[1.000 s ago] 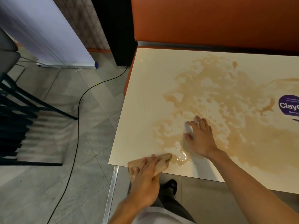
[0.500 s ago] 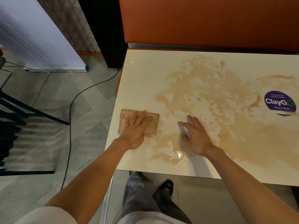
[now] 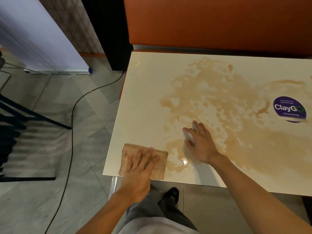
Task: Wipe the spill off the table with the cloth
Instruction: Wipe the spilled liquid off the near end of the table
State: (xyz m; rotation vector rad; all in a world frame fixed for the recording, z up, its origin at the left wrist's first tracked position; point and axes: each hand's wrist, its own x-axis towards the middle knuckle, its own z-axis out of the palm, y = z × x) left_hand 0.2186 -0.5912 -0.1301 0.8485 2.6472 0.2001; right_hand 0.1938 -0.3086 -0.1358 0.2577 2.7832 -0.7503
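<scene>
one cloth (image 3: 160, 163) lies flat under the left grip (image 3: 140, 174).

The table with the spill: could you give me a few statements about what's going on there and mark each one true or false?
1. The left hand presses flat on the cloth. True.
2. The cloth lies in the middle of the spill. False: it lies at the near left corner of the table, beside the spill's edge.
3. The spill is fully wiped away. False: brown liquid covers much of the table.
4. A round purple sticker is on the table. True.
5. The right hand lies on the table with fingers spread. True.
</scene>
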